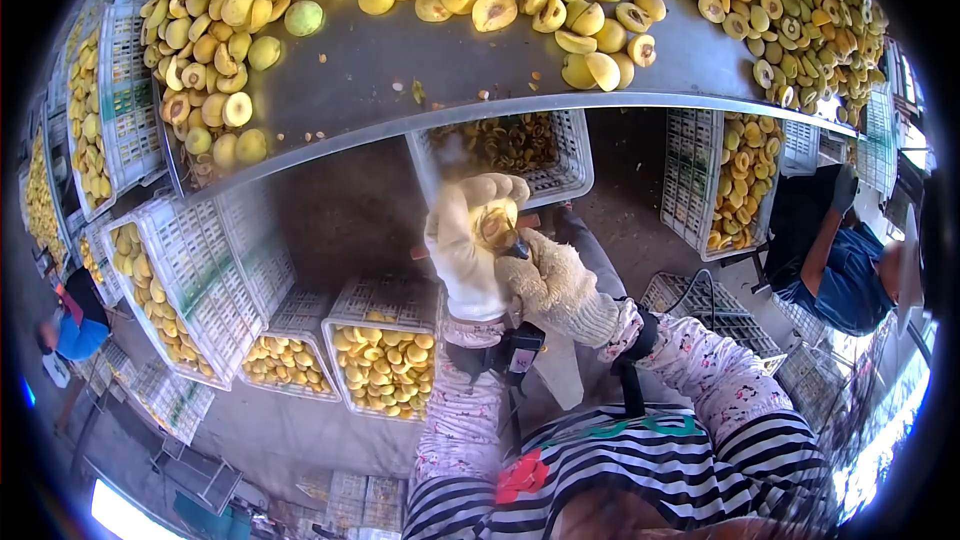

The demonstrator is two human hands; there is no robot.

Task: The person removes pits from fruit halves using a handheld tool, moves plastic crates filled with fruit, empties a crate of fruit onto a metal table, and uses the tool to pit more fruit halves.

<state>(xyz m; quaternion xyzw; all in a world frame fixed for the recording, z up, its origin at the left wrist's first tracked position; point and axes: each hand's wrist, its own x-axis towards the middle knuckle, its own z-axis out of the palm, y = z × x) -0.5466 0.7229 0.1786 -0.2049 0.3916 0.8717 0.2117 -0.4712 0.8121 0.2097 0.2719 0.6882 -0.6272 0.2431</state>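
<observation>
My left hand (462,240), in a pale glove, is closed around a yellow peach half (494,224) just below the metal table's front edge. My right hand (550,278), in a knitted cream glove, is closed and pressed up close to the fruit. A small dark tool (516,246) juts from its fingers and touches the peach; most of it is hidden by the glove, so its exact kind does not show. Beyond both hands, a white crate (575,155) with brownish fruit pieces in it stands under the table.
On the metal table (370,60) lie piles of halved peaches (225,30), many with stones showing. Plastic crates of fruit stand at left (205,280), below (385,360) and at right (695,175). One person (850,270) sits at right; another (82,325) is far left.
</observation>
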